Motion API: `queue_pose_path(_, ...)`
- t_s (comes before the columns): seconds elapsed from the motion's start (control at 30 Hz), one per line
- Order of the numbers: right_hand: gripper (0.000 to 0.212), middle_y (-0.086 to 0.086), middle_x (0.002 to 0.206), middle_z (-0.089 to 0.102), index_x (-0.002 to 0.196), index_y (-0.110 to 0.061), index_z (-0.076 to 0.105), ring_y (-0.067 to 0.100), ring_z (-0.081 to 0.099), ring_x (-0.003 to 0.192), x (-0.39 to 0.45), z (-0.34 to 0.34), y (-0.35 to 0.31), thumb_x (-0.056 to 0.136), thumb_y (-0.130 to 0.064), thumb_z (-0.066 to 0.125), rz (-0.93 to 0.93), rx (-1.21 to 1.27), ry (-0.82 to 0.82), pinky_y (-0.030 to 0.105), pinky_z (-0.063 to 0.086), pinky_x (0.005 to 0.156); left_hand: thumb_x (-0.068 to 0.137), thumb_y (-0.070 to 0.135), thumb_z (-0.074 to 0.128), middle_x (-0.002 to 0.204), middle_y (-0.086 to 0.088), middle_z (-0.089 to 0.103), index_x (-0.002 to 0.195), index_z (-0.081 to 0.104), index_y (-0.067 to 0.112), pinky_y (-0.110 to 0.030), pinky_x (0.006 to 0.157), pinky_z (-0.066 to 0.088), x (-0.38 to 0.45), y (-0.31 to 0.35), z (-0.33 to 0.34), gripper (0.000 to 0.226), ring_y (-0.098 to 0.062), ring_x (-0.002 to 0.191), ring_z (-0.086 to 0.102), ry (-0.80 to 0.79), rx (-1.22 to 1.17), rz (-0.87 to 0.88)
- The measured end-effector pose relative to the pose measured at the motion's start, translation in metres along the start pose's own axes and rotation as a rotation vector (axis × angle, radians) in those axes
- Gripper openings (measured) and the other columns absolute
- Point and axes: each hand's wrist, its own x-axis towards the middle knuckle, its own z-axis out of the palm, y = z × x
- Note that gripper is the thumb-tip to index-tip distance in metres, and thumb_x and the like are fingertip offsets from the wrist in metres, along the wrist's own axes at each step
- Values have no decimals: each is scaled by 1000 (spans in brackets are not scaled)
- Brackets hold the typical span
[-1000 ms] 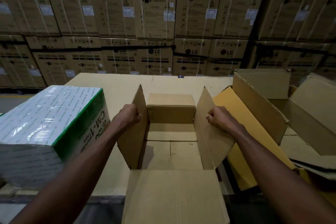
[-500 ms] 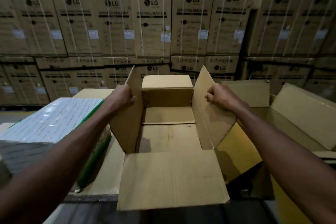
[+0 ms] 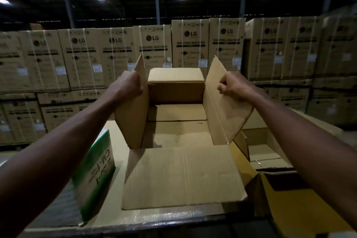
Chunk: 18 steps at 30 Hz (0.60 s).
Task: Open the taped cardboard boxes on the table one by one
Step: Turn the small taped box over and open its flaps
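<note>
An opened brown cardboard box (image 3: 179, 137) sits in front of me, all its flaps spread and its inside bare. My left hand (image 3: 128, 86) grips the upright left side flap (image 3: 133, 120) near its top edge. My right hand (image 3: 234, 85) grips the upright right side flap (image 3: 224, 114) the same way. The near flap (image 3: 183, 177) lies folded out toward me, and the far flap (image 3: 175, 74) is folded back.
A plastic-wrapped green and white box (image 3: 96, 170) stands at the left on the cardboard-covered table (image 3: 116, 216). More opened cardboard boxes (image 3: 266, 150) lie at the right. Stacks of washing machine cartons (image 3: 154, 50) form a wall behind.
The box has risen in view with both hands still gripping its side flaps, and the view has tilted up to show the ceiling lights.
</note>
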Motion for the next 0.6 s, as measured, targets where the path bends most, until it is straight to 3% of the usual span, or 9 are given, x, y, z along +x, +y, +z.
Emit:
queue_pose_path(0.2,14,5,94,73,101,-14,73,17,70,85,-5,-72,38,101,-23,63,-26,21,67,37,59,81,95,8,63,80,-3,60,77,55,17,-18,50,42,2,67,-32,22,-11,65,60,99,5,60)
queue_pose_path(0.3,14,5,95,72,103,-14,71,16,69,85,-8,-105,70,102,-23,61,-34,20,127,28,55,72,95,9,64,84,-5,60,77,52,20,-18,52,43,12,111,-39,24,-10,67,59,132,-21,83)
queue_pose_path(0.47,14,4,99,68,110,-14,69,13,66,86,-10,-159,137,104,-21,58,-42,39,200,19,44,61,94,9,64,90,-6,61,94,58,13,-20,57,45,33,195,-31,7,-13,71,60,195,-68,128)
queue_pose_path(0.6,15,5,104,66,113,-13,66,17,66,93,-13,-194,200,103,-21,59,-34,22,235,20,42,63,94,12,65,89,-2,57,93,57,15,-21,59,45,46,264,-9,9,-15,75,59,224,-127,147)
